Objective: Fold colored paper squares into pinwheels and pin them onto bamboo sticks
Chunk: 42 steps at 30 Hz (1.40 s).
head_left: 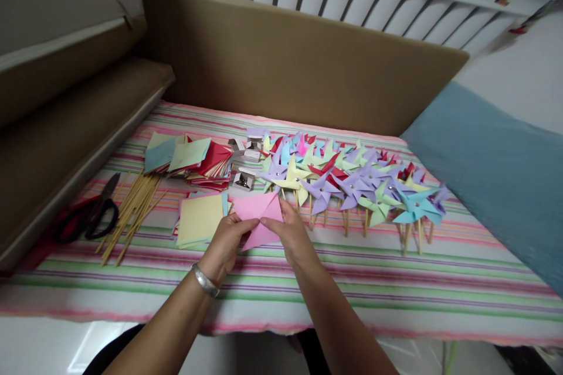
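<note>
My left hand and my right hand both pinch a pink paper square, whose corners are folded towards its middle. I hold it just above the striped cloth. A silver bangle sits on my left wrist. Beside my left hand lies a small stack of yellow and green paper squares. Directly beyond my right hand stands a row of several finished paper pinwheels on wooden sticks.
A pile of wooden sticks and black-handled scissors lie at the left. Stacked coloured paper and small white boxes sit behind. A brown cushion wall closes the back; a blue cushion lies right.
</note>
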Motion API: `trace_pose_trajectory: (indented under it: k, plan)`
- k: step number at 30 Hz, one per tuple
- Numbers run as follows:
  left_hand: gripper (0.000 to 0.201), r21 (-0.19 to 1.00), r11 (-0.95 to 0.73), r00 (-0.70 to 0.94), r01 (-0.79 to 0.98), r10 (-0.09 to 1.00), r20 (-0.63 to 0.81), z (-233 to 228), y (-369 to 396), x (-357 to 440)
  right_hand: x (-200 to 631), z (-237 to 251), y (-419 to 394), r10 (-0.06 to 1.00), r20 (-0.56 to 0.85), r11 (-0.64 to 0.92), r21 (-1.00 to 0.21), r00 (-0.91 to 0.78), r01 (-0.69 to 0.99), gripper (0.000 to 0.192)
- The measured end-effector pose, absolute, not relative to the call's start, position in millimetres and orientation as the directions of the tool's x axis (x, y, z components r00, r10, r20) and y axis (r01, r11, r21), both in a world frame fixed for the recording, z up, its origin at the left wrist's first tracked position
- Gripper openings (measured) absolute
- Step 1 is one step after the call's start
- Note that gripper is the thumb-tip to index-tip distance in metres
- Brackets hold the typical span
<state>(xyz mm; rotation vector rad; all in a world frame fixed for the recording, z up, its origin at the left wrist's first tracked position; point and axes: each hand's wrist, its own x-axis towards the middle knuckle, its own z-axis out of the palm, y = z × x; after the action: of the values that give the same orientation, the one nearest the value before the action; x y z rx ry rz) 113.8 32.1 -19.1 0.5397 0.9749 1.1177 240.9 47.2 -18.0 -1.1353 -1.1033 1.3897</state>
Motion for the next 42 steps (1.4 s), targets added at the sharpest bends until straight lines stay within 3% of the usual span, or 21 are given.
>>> trace_pose_trajectory:
  k: [4, 7, 11, 15, 18, 23, 31, 42]
  plan:
    - [0.019, 0.794, 0.361, 0.022, -0.489, 0.915, -0.403, -18.8, 38.0, 102.7, 243.0, -20.9, 45.8, 0.995, -0.088, -0.091, -0.994, -0.053, -0.062, 0.05]
    - [0.02, 0.79, 0.353, -0.006, -0.502, 0.912, -0.411, -16.5, 45.2, 87.9, 248.7, -19.2, 43.5, 0.996, 0.076, 0.081, -0.983, -0.035, 0.167, 0.046]
    - [0.018, 0.784, 0.344, -0.029, -0.517, 0.908, -0.417, -11.5, 52.1, 72.0, 252.3, -13.0, 37.2, 0.918, 0.327, 0.396, -0.797, -0.226, 0.455, 0.046]
    - [0.016, 0.79, 0.354, -0.038, -0.5, 0.902, -0.429, -8.1, 53.0, 67.4, 249.8, -13.7, 33.3, 0.852, 0.405, 0.523, -0.617, -0.333, 0.588, 0.043]
    - [0.017, 0.801, 0.365, 0.011, -0.474, 0.912, -0.41, -9.6, 52.1, 68.6, 248.9, -15.9, 33.8, 0.841, 0.431, 0.536, -0.575, -0.327, 0.618, 0.029]
    - [0.017, 0.823, 0.366, 0.043, -0.436, 0.921, -0.387, -13.3, 51.9, 71.7, 250.0, -13.9, 36.8, 0.849, 0.428, 0.525, -0.616, -0.309, 0.587, 0.012]
    - [0.014, 0.834, 0.394, 0.072, -0.387, 0.914, -0.398, -9.6, 46.9, 83.3, 248.5, -15.3, 39.7, 0.914, 0.368, 0.403, -0.763, -0.173, 0.506, 0.008]
    - [0.012, 0.838, 0.406, 0.151, -0.366, 0.914, -0.377, -8.8, 41.5, 97.9, 243.4, -17.2, 38.1, 0.928, 0.356, 0.357, -0.763, -0.11, 0.539, 0.004]
